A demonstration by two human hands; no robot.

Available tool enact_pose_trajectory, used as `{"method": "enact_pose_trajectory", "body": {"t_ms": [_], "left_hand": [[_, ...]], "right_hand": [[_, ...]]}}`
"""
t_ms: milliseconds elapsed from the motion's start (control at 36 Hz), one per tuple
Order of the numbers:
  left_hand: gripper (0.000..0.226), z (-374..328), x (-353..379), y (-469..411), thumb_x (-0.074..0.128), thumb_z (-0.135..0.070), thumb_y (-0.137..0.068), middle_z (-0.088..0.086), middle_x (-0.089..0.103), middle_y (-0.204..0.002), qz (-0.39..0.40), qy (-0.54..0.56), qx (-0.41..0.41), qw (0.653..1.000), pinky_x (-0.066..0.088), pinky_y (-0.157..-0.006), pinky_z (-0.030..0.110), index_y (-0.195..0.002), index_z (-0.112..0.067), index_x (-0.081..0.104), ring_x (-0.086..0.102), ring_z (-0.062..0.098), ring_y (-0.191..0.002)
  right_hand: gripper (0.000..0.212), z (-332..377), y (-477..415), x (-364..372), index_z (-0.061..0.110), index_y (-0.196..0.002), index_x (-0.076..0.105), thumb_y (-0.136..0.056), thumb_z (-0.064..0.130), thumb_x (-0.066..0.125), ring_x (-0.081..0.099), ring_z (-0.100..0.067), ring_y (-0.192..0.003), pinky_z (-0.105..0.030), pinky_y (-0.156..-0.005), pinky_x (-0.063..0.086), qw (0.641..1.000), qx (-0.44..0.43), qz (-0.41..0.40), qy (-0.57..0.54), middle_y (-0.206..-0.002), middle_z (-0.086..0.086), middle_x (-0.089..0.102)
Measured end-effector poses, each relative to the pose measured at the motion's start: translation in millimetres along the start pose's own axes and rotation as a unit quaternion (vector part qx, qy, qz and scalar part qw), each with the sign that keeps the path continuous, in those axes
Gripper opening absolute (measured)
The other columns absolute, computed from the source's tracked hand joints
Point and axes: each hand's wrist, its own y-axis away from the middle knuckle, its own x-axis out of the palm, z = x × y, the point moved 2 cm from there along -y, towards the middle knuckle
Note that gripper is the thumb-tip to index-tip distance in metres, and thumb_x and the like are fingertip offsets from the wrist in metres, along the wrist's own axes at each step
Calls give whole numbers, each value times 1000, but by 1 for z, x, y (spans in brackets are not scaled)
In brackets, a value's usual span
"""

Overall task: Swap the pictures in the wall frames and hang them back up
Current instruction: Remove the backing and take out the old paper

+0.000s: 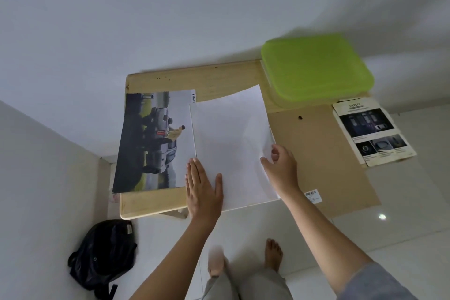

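A white sheet (229, 143), blank side up, lies in the middle of a low wooden table (194, 75). My left hand (203, 187) rests flat on its near left corner, fingers together. My right hand (280, 165) pinches the sheet's right edge, which curls up slightly. To the left lies a picture of a grey truck (155, 141), face up. A brown backing board (321, 153) with a barcode sticker lies to the right, partly under the sheet. A dark "SAFETY" leaflet (370, 129) sits at the far right. No frame is visible.
A lime-green plastic box lid (316, 66) sits on the table's far right corner against the white wall. A black backpack (104, 256) lies on the tiled floor at the lower left. My bare feet (274, 253) stand just before the table.
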Motion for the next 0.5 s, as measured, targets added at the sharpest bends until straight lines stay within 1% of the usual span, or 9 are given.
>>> {"method": "enact_pose_trajectory", "body": {"t_ms": [56,83,111,167,250,333,389,444,500], "left_hand": [[76,0,0,0,32,-51,-93,6,3,-157,1,0,-1,1000,-3,-113,28,-148,-10,-1,3,21,-145],[76,0,0,0,32,-51,-93,6,3,-157,1,-1,-1,1000,-3,-113,28,-148,-10,-1,3,21,-145],[76,1,0,0,32,-51,-93,6,3,-157,1,-3,-1,1000,-3,-113,28,-148,-10,-1,3,21,-145],[75,1,0,0,32,-50,-94,7,3,-157,0,-6,2,1000,-3,-113,28,-148,-10,-1,2,22,-145],[75,1,0,0,33,-49,-94,8,4,-157,2,-6,5,1000,-4,-112,27,-148,-8,0,3,22,-145],[76,1,-1,0,32,-50,-94,7,2,-157,5,-11,3,1000,-3,-111,28,-148,-9,-2,2,22,-145],[76,1,-2,0,31,-51,-94,7,0,-157,7,-13,0,1000,-3,-111,28,-148,-10,-4,1,22,-145],[77,1,-3,0,30,-52,-94,7,-1,-157,9,-17,0,1000,-4,-112,28,-148,-9,-5,0,21,-145],[77,0,-3,0,29,-53,-94,7,-1,-157,11,-23,-1,1000,-5,-112,28,-147,-9,-6,-2,21,-145]], "right_hand": [[46,-2,-6,-4,8,-122,52,-79,15,65,57,-22,-97,-32,-87,46,998,38,38,-33,-110,-8,60],[44,-3,-9,-6,10,-121,53,-79,17,65,58,-20,-89,-30,-82,48,997,43,51,-46,-108,-8,63],[40,-3,-11,-8,11,-118,55,-80,18,64,57,-17,-80,-24,-73,49,997,36,56,-47,-103,-7,64],[31,-1,-15,-12,10,-115,54,-85,16,57,47,-9,-66,-6,-52,38,998,6,63,-20,-90,-2,55],[30,0,-15,-14,13,-121,46,-91,10,45,41,-10,-62,-8,-44,34,997,-22,77,9,-83,2,44],[40,1,-14,-14,19,-129,40,-92,4,36,40,-13,-58,-10,-39,31,996,-31,85,17,-75,4,41],[46,1,-13,-16,24,-133,38,-92,3,34,48,-14,-67,-11,-46,35,995,-39,86,15,-87,3,51],[50,3,-11,-18,29,-135,37,-93,3,34,57,-21,-91,-22,-57,40,995,-51,83,0,-116,-6,55],[51,6,-8,-21,30,-135,40,-93,2,33,58,-29,-101,-27,-62,41,995,-70,67,-24,-125,-11,55]]}}
